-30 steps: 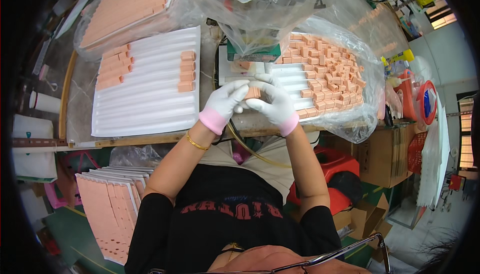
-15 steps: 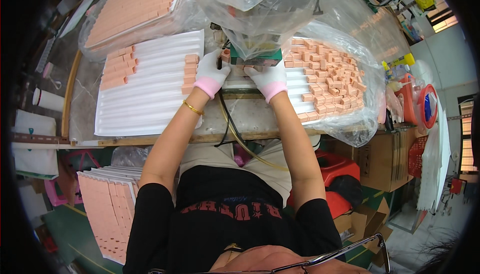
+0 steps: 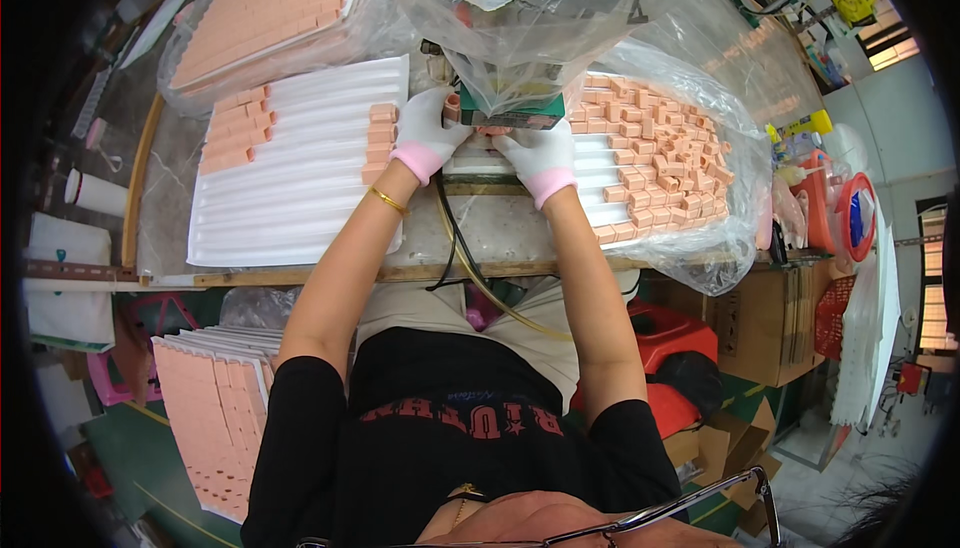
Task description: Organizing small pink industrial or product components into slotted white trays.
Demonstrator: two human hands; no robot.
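Both my hands wear white gloves with pink cuffs and meet at the green-edged head (image 3: 512, 113) of a bench machine draped in clear plastic. My left hand (image 3: 430, 133) is closed, with a small hollow pink block (image 3: 452, 107) held upright at its fingers. Between the hands, under the machine head, a second pink piece (image 3: 492, 131) partly shows. My right hand (image 3: 538, 153) closes in beside that piece; its fingertips are largely hidden by the machine head, so its hold cannot be made out. A short column of pink blocks (image 3: 380, 136) stands left of my left hand.
On the left lies a white ridged tray (image 3: 290, 188) with pink blocks at its far left. A right-hand tray (image 3: 595, 153) carries heaped loose blocks inside clear plastic. Behind sits a filled, wrapped stack (image 3: 265, 18). Hoses (image 3: 455, 238) hang over the table's front edge.
My left hand has shifted slightly inward, its thumb now reaching under the machine head toward the pink piece. The right hand has barely moved.
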